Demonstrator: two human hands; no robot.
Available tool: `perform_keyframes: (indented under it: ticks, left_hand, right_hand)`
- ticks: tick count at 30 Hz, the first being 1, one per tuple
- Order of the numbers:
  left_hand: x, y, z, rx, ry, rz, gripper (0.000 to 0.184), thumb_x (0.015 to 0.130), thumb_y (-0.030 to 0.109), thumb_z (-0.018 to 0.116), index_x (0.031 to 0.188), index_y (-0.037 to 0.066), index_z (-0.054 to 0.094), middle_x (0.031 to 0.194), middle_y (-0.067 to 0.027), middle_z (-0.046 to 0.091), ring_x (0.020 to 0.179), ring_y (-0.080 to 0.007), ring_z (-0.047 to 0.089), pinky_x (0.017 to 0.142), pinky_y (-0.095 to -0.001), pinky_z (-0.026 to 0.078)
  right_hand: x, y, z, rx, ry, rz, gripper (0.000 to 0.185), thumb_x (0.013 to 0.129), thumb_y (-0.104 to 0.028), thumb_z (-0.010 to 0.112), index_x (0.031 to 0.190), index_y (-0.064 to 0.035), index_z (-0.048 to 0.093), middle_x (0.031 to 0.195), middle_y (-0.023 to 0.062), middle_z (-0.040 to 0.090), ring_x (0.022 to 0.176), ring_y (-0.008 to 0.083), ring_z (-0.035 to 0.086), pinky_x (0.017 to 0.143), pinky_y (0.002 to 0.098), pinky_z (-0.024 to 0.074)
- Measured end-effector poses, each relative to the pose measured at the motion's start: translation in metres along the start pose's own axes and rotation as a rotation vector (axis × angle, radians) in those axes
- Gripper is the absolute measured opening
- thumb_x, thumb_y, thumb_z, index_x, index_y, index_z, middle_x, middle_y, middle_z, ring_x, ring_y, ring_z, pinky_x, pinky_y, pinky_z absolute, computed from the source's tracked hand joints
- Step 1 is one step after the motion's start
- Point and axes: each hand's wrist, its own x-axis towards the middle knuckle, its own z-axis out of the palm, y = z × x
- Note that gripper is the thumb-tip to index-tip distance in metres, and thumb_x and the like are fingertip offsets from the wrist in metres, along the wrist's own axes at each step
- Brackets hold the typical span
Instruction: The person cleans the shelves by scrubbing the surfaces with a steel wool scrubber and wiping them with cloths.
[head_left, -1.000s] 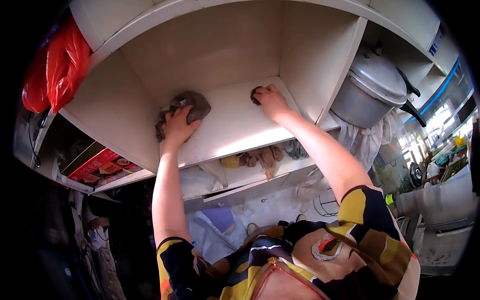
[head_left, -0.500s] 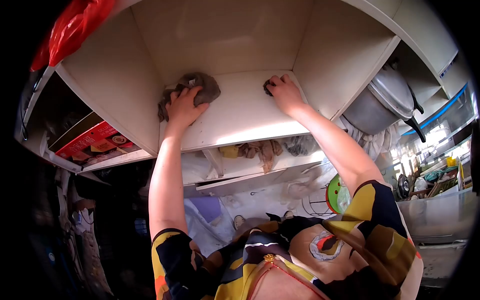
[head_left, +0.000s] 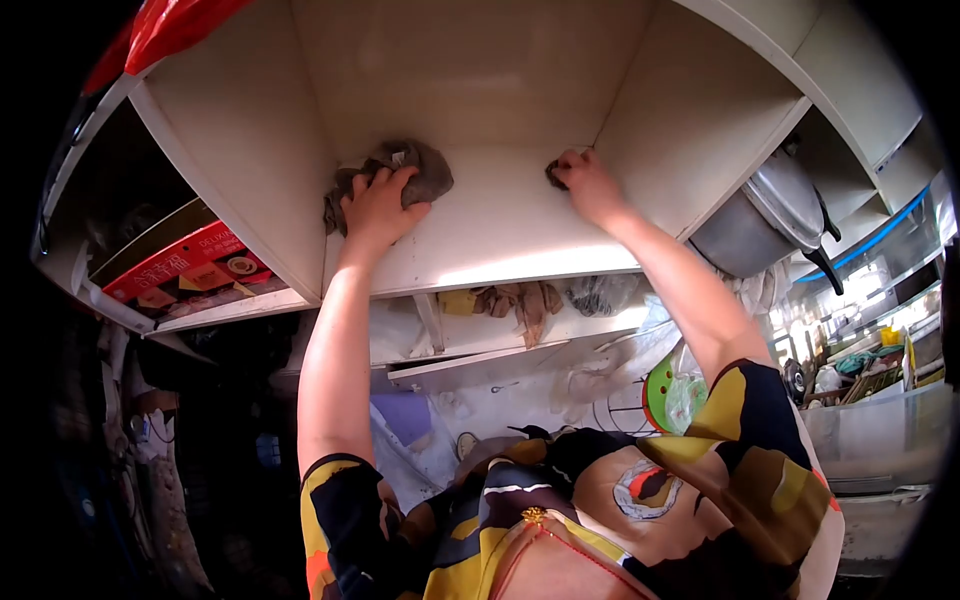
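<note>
Inside a white cupboard compartment (head_left: 520, 225), my left hand (head_left: 378, 212) rests on a crumpled grey-brown cloth (head_left: 428, 172) near the left wall. Its fingers are spread over the cloth, and the thumb sticks out to the right. Toward the right back corner, my right hand (head_left: 595, 190) has its fingers curled around a small dark crumpled wad (head_left: 555, 174), pressed to the compartment floor. Most of that wad is hidden by the fingers, so its exact kind is unclear.
A red box (head_left: 190, 262) stands in the left compartment, below a red plastic bag (head_left: 170, 30). To the right is a metal pot (head_left: 745, 225) with black handles. Cloths and bags lie on a lower shelf (head_left: 460, 345). A green basket (head_left: 658, 392) stands on the floor.
The view has shifted slightly, so the cupboard sits a little more to the right. Both hands keep much the same places, the left on the cloth and the right around the dark wad.
</note>
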Motion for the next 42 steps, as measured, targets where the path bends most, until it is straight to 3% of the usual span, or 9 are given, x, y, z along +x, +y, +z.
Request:
perform_keyframes:
  ticks: [12,20,22,26,30,33,36,39,42]
  left_hand:
    - [0.002,-0.001,-0.001,0.002,0.038,0.014,0.063,0.075,0.045,0.070,0.133,0.028,0.053,0.131,-0.0005,0.053,0.126,-0.0327,0.040,0.098,-0.0549,0.036]
    - [0.001,-0.003,0.004,0.015,0.072,0.032,0.061,0.076,0.047,0.068,0.133,0.029,0.053,0.128,-0.0009,0.054,0.124,-0.0329,0.041,0.098,-0.0532,0.037]
    - [0.003,-0.002,0.004,0.005,0.064,0.031,0.062,0.076,0.047,0.068,0.133,0.029,0.053,0.129,-0.0010,0.054,0.125,-0.0329,0.041,0.098,-0.0534,0.037]
    - [0.008,-0.002,0.003,-0.028,0.055,0.004,0.065,0.076,0.049,0.067,0.136,0.030,0.051,0.132,-0.0010,0.054,0.126,-0.0333,0.041,0.098,-0.0534,0.037]
    - [0.011,0.007,-0.001,-0.002,0.017,-0.038,0.066,0.076,0.049,0.066,0.137,0.028,0.049,0.137,-0.0008,0.052,0.129,-0.0320,0.039,0.099,-0.0540,0.035]
    - [0.014,0.016,0.004,-0.020,-0.004,-0.025,0.063,0.078,0.049,0.066,0.136,0.028,0.052,0.135,-0.0006,0.054,0.129,-0.0305,0.039,0.099,-0.0535,0.035]
    - [0.012,0.040,0.015,-0.032,0.047,0.063,0.056,0.079,0.045,0.066,0.130,0.027,0.057,0.132,0.0001,0.056,0.126,-0.0296,0.040,0.097,-0.0534,0.035]
    - [-0.013,0.070,0.014,-0.059,0.045,0.200,0.048,0.076,0.042,0.066,0.121,0.025,0.064,0.121,-0.0013,0.060,0.119,-0.0307,0.045,0.095,-0.0519,0.037]
    - [-0.042,0.077,0.020,-0.140,0.114,0.362,0.040,0.074,0.037,0.068,0.111,0.023,0.068,0.112,0.0003,0.062,0.115,-0.0294,0.047,0.092,-0.0490,0.037]
  right_hand:
    - [0.003,-0.001,-0.002,-0.016,-0.037,-0.011,0.025,0.084,-0.005,0.053,0.100,-0.0085,0.072,0.118,0.0066,0.059,0.114,0.0322,0.051,0.092,0.0403,0.0505]
    - [0.006,-0.001,-0.008,0.000,-0.098,0.191,0.027,0.084,-0.004,0.053,0.104,-0.0088,0.071,0.119,0.0049,0.059,0.112,0.0313,0.051,0.093,0.0378,0.0492]
    - [0.007,-0.041,-0.006,0.246,0.074,0.006,0.035,0.083,0.000,0.053,0.111,-0.0112,0.069,0.120,0.0050,0.057,0.112,0.0322,0.051,0.093,0.0390,0.0486]
    - [0.016,-0.065,-0.004,0.351,0.077,-0.068,0.037,0.083,-0.001,0.051,0.114,-0.0118,0.068,0.124,0.0062,0.056,0.114,0.0327,0.050,0.096,0.0393,0.0467]
    - [0.025,0.004,0.001,0.088,-0.125,0.304,0.034,0.089,-0.005,0.050,0.118,-0.0118,0.066,0.130,0.0099,0.052,0.124,0.0346,0.043,0.103,0.0399,0.0438]
    - [0.043,0.009,0.014,0.033,-0.193,0.318,0.038,0.086,-0.003,0.050,0.119,-0.0137,0.066,0.128,0.0095,0.053,0.117,0.0367,0.047,0.101,0.0399,0.0444]
    - [0.067,-0.049,0.020,0.289,-0.011,0.067,0.031,0.091,-0.009,0.051,0.117,-0.0132,0.067,0.131,0.0092,0.052,0.122,0.0360,0.045,0.103,0.0409,0.0432]
    - [0.090,-0.062,0.018,0.317,-0.094,-0.084,0.034,0.088,-0.008,0.053,0.118,-0.0158,0.067,0.129,0.0087,0.053,0.117,0.0359,0.049,0.102,0.0408,0.0439]
    - [0.080,-0.017,0.039,0.303,0.012,-0.038,0.034,0.083,-0.006,0.054,0.112,-0.0169,0.069,0.122,0.0098,0.056,0.112,0.0373,0.051,0.097,0.0410,0.0469]
